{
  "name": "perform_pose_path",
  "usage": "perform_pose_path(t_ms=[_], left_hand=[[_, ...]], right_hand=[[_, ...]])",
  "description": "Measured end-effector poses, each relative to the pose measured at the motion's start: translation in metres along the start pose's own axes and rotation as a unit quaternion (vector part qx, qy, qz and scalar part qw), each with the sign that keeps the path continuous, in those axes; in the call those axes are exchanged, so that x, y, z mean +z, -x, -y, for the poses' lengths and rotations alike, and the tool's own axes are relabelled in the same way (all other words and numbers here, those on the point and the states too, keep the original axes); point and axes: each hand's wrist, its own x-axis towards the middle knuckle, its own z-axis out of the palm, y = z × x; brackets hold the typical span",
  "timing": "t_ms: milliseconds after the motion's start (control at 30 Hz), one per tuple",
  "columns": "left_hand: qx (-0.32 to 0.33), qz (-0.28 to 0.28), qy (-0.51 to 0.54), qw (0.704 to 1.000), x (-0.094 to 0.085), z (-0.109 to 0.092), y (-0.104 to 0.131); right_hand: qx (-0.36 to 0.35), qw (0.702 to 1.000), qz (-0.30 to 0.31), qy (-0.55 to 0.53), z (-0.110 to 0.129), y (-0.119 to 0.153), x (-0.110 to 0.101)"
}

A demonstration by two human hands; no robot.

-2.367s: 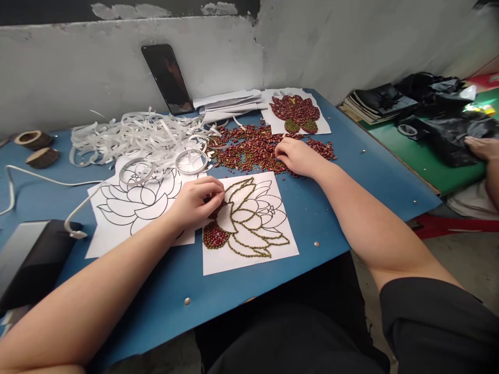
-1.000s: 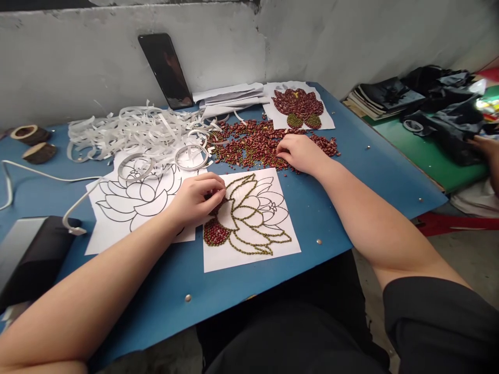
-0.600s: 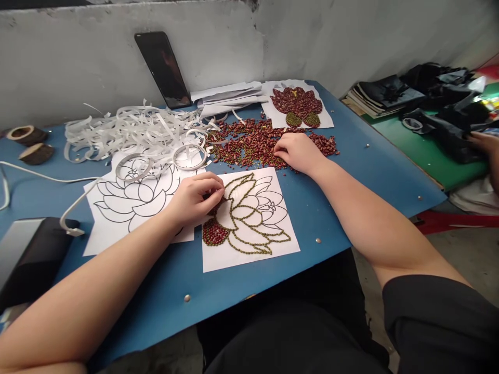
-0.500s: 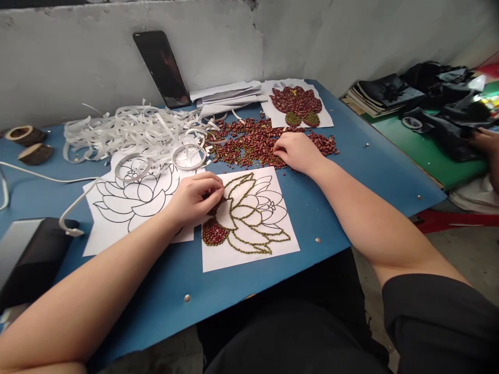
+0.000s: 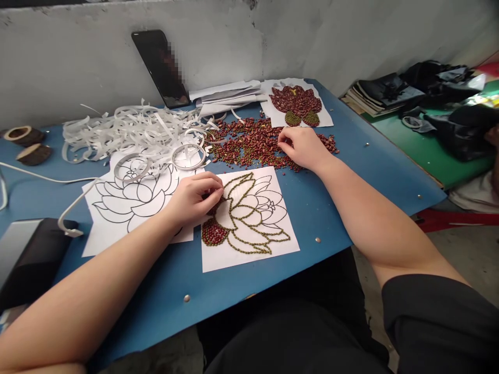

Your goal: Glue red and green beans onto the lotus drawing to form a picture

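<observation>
My left hand (image 5: 198, 196) rests on the left edge of a paper with a lotus drawing (image 5: 249, 252), its thumb and index finger pinched together. Anything between those fingertips is too small to make out. Green beans line many of the petals, and a patch of red beans (image 5: 214, 232) fills one rounded shape by my left wrist. Over a loose pile of mixed red and green beans (image 5: 249, 143) is my right hand (image 5: 301, 146), thumb and fingers closed in a pinch. Whatever it may hold is hidden.
Behind lie a finished-looking bean lotus (image 5: 296, 104), folded papers (image 5: 228, 97) and a leaning phone (image 5: 159, 67). White strips (image 5: 132, 130), tape rings (image 5: 189, 157) and a second lotus sheet (image 5: 117, 208) are leftward, beside a black box (image 5: 35, 254). Black bags (image 5: 463, 130) lie right.
My right hand has shifted slightly right over the bean pile, its fingertips still together. My left hand stays in place. At far right, another person's hand has drawn back from the black bag.
</observation>
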Motion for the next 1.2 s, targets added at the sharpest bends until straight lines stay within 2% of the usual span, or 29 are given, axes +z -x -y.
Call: perform_pose_path(t_ms=[300,733,1033,1200], left_hand=[[0.018,-0.002,-0.013,1.0,0.0,0.0,0.0],[0.026,-0.007,-0.012,1.0,0.0,0.001,0.0],[0.023,-0.002,-0.014,1.0,0.0,0.0,0.0],[0.019,-0.001,-0.011,1.0,-0.001,-0.001,0.0]], right_hand=[[-0.07,0.997,0.041,0.012,0.002,-0.002,0.009],[-0.062,0.995,0.055,0.061,0.002,-0.005,0.017],[-0.035,0.999,0.018,0.013,-0.006,-0.005,0.001],[-0.012,1.0,0.025,0.0,-0.006,-0.001,-0.007]])
